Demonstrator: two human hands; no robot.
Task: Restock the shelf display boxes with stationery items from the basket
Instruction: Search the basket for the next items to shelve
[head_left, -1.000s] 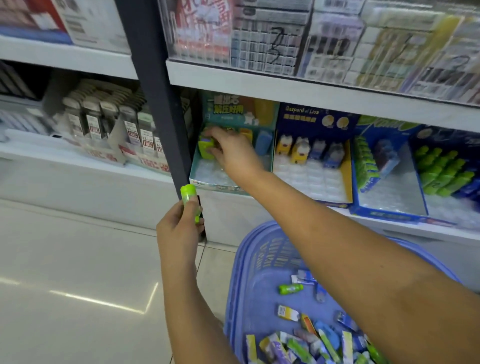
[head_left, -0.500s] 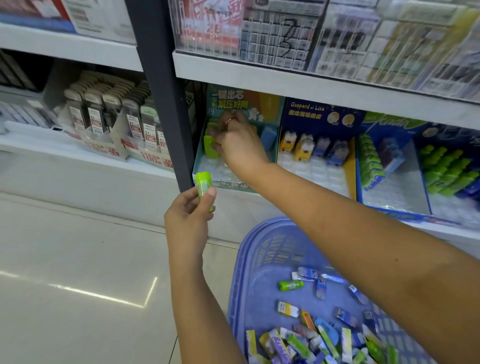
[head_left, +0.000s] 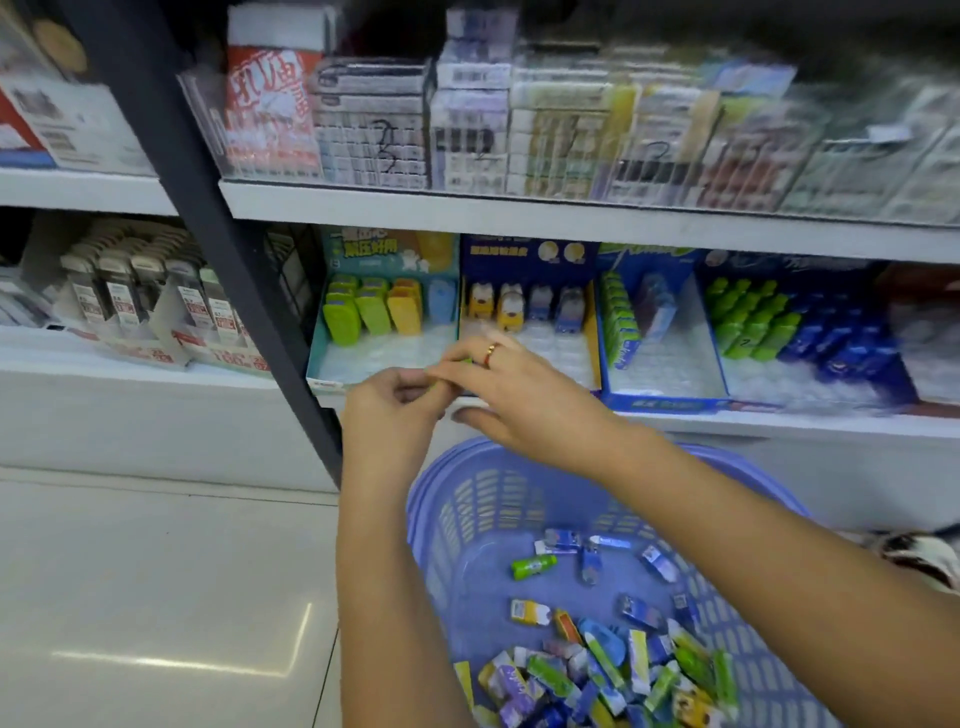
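Left hand (head_left: 395, 408): fingers curled in, gripping the green item (head_left: 466, 360).
Right hand (head_left: 519, 400): fingertips meet it, grip blurred, cannot tell.
Green item: just a sliver between the 2 hands.
Teal display box (head_left: 315, 353): just beyond both hands.
Basket (head_left: 467, 519): below the hands, loose stationery inside.

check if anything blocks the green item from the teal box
Nothing visible does. The green item sits where left hand and right hand meet, right before the teal box, whose front rows are bare.
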